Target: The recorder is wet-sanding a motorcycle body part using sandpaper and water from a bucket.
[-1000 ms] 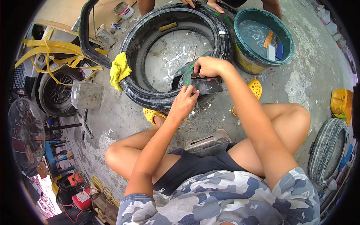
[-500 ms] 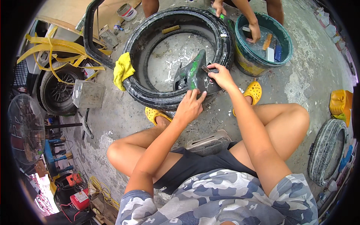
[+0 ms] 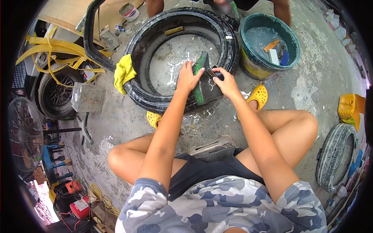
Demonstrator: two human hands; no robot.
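A dark panel with green patches (image 3: 201, 94) rests on the near right part of a large black tire (image 3: 140, 83) lying on the floor. My left hand (image 3: 188, 79) is closed on the panel's left side. My right hand (image 3: 226, 83) holds a small dark block (image 3: 215, 73) against the panel, at its right. A yellow cloth (image 3: 123, 73) drapes over the tire's left edge, and a short tan roll (image 3: 173, 30) lies inside it. My feet in yellow clogs (image 3: 257, 97) are just below the tire.
A green bucket (image 3: 251, 64) of water with blocks stands right of the tire. Another person's legs (image 3: 282, 11) are beyond it. A wheel (image 3: 58, 99), clear box (image 3: 83, 97), yellow strips (image 3: 46, 48) and fan (image 3: 25, 136) crowd the left; a jerrycan (image 3: 349, 108) and upright tire (image 3: 335, 157) stand right.
My left hand has moved up along the panel, whose angle has shifted. My right hand has shifted slightly with the block. The other person's hand has left the bucket.
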